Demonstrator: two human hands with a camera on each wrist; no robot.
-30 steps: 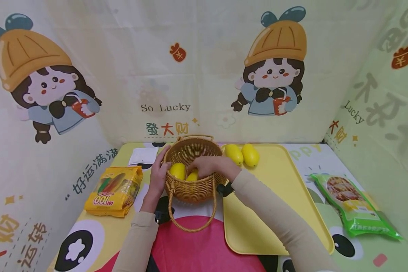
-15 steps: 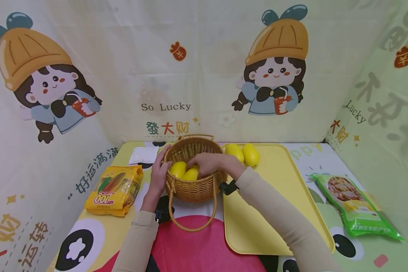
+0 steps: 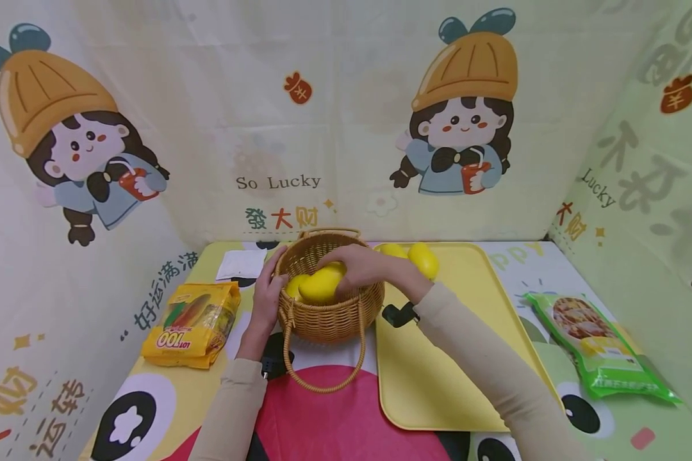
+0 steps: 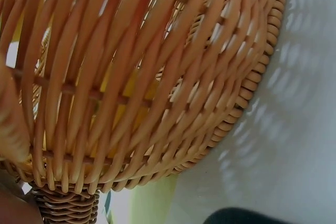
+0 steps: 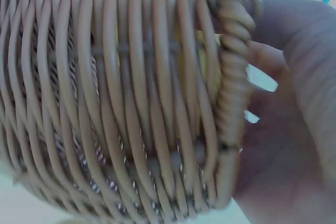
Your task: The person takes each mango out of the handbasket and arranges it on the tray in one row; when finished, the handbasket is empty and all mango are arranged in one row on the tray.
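A yellow fruit [image 3: 323, 285] is at the mouth of the wicker basket [image 3: 325, 325], gripped by the curled fingers of the right hand [image 3: 362, 266] and overlapping a second fruit [image 3: 295, 287], while the left hand [image 3: 267, 296] holds the basket's left rim, and a yellow tray [image 3: 438, 365] bearing two more fruits [image 3: 423, 261] lies just to the right.

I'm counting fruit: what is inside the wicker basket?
One yellow fruit sits inside the wicker basket, partly hidden by a second fruit that the right hand grips at the opening. The bottom is covered, so more could lie unseen.
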